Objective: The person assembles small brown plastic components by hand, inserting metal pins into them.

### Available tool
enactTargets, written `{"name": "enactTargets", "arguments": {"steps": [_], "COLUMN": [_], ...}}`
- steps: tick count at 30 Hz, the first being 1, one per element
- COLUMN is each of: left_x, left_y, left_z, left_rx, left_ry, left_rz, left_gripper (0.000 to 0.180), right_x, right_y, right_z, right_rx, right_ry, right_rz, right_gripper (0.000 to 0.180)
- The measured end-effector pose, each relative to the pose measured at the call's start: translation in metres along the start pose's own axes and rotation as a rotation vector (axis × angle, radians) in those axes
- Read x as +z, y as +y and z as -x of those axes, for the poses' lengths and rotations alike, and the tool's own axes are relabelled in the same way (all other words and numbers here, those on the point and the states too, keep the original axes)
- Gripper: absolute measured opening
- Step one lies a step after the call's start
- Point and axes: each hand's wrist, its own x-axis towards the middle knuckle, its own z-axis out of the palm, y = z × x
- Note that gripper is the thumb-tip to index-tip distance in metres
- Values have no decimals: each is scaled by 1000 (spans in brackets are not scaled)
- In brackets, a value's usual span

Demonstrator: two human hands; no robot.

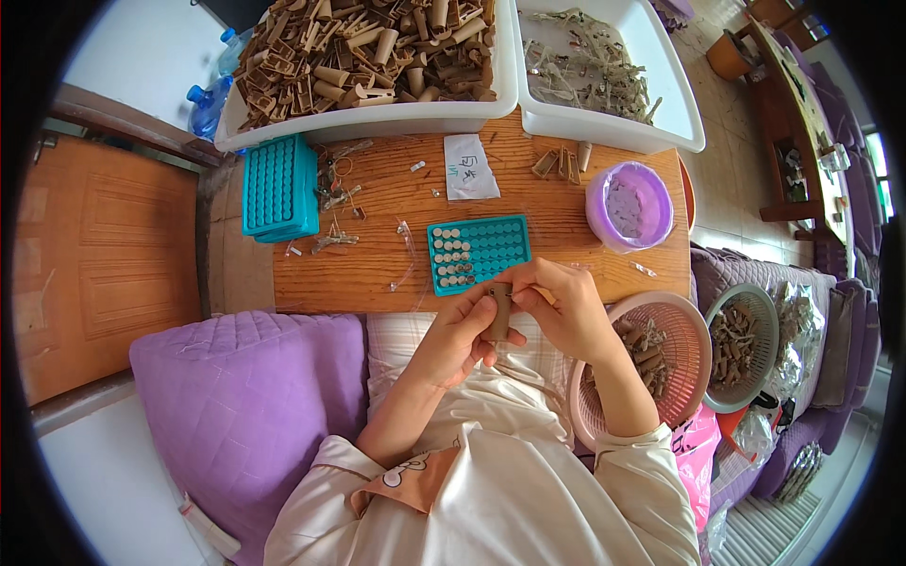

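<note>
Brown tube (498, 311) is gripped upright in the left hand (460, 338) just off the table's (377, 274) near edge, below the teal tray (478, 252). Right hand (564, 307) pinches at its top, apparently fitting a small part; steady alignment is needed next.

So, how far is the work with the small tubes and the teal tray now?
Done: about three left columns of the teal tray hold pieces; the other holes look empty. In hand: the left hand holds one brown tube while the right hand works at its top. Left: the white bin and pink basket hold many brown tubes.
</note>
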Motion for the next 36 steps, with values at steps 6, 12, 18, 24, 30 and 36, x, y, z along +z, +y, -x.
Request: {"name": "enactTargets", "arguments": {"steps": [6,12,18,24,30,36], "left_x": [4,8,-6,-34,-40,-31], "left_y": [-8,-8,85,213,248,227], "left_z": [-8,-25,-69,-123,-162,-156], "left_rx": [-61,-142,622,965,840,874], "left_ry": [100,-46,345,876,1003,993], "left_rz": [-72,-77,-704,-1422,-2103,-2014], "left_gripper": [35,43,20,22,17,13], "right_x": [-5,-45,-135,-135,-148,-188], "right_y": [13,13,13,24,3,42], "right_z": [8,18,88,97,11,-114], "right_rx": [-23,26,138,595,131,97], "right_ry": [-21,-95,-62,-185,-5,276], "right_rz": [127,-12,322,555,533,400], "right_gripper": [13,17,20,35,28,16]}}
